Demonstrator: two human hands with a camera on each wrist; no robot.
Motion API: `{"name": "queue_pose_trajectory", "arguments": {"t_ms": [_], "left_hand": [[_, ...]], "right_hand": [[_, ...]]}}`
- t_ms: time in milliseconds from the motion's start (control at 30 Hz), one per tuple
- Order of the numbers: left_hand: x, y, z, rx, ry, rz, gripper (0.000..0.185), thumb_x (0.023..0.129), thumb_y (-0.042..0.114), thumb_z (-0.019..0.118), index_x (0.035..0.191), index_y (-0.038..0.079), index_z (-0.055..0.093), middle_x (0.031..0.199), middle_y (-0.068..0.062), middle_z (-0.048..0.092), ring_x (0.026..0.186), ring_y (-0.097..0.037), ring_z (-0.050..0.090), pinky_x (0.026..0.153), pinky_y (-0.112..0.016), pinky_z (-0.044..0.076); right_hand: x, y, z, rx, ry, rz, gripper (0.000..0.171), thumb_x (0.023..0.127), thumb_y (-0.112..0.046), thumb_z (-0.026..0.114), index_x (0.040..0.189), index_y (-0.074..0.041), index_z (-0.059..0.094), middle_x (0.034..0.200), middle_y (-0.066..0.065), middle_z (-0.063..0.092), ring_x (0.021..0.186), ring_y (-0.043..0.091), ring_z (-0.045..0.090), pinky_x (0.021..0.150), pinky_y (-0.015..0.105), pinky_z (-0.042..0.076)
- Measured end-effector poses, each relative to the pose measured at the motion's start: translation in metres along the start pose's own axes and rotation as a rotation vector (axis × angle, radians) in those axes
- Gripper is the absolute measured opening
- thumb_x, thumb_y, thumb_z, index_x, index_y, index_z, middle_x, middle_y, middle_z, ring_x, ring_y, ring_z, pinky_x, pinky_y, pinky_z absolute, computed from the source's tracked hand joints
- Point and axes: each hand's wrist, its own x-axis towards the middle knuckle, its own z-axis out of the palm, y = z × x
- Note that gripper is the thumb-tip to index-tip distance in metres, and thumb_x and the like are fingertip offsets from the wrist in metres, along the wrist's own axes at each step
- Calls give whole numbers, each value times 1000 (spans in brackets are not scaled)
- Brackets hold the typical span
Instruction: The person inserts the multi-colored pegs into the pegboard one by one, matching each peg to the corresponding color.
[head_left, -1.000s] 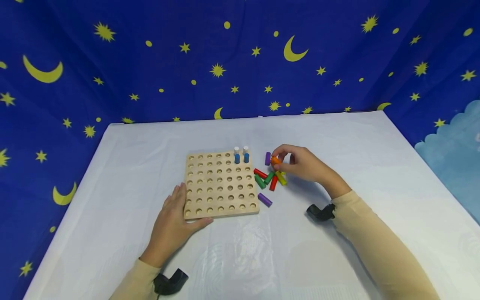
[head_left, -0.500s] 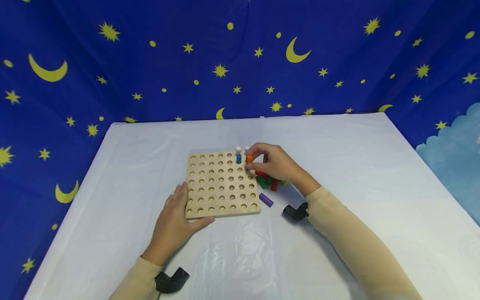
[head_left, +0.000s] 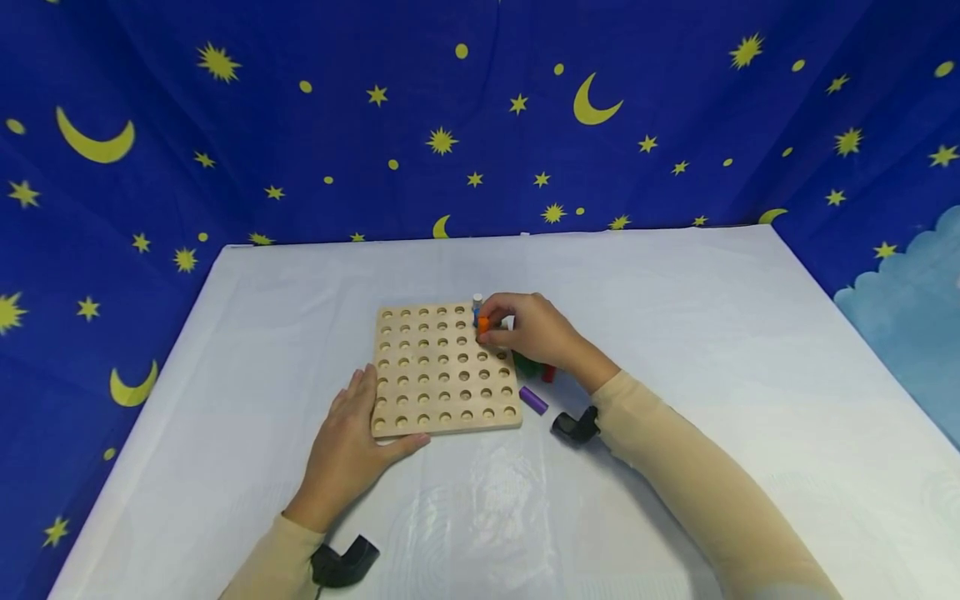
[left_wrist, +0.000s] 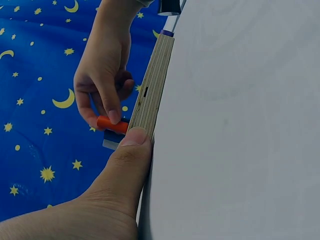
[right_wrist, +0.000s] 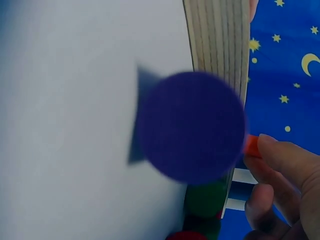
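Note:
My right hand pinches an orange peg upright between thumb and finger, over the right part of a wooden peg board. In the left wrist view the lower end of the orange peg is right at the board's top face. Just behind it stand a blue peg and a white peg; the hand hides the pegs beside them. My left hand rests along the board's near left corner, fingers on the left side and thumb on the front edge.
A purple peg lies right of the board. Behind it are green pegs and a red peg, partly covered by the right hand. In the right wrist view the purple peg's round end looms close. White cloth covers the table.
My right hand has carried the orange peg leftward from the loose pile to the board, then slightly further left, past the right column. The left hand keeps its place at the corner.

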Motion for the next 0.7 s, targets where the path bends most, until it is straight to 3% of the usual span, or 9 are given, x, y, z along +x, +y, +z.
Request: {"name": "queue_pose_trajectory", "arguments": {"t_ms": [167,467,700], "left_hand": [[0,0,0,-2,-1,1,127,71,69,76,156,-5,17,160,-27,26,151,-40,23,124,-55,19],[1,1,1,0,-7,4,127,72,70,75,156,-6,17,160,-27,26,151,-41,22,124,-55,19],[1,0,1,3,1,1,127,71,70,75,156,-5,18,160,-27,26,151,-41,23,124,-55,19]], "right_hand": [[1,-2,1,-23,-5,-1,18,87,-25,78,103,-21,69,98,-7,73,84,14,64,73,31,50],[0,-4,2,-94,-15,-10,20,85,-23,80,104,-20,72,96,-8,74,94,11,67,88,36,53],[-5,2,-9,-40,-5,-17,21,87,-26,78,108,-22,73,101,-7,74,84,14,63,71,30,52]]}}
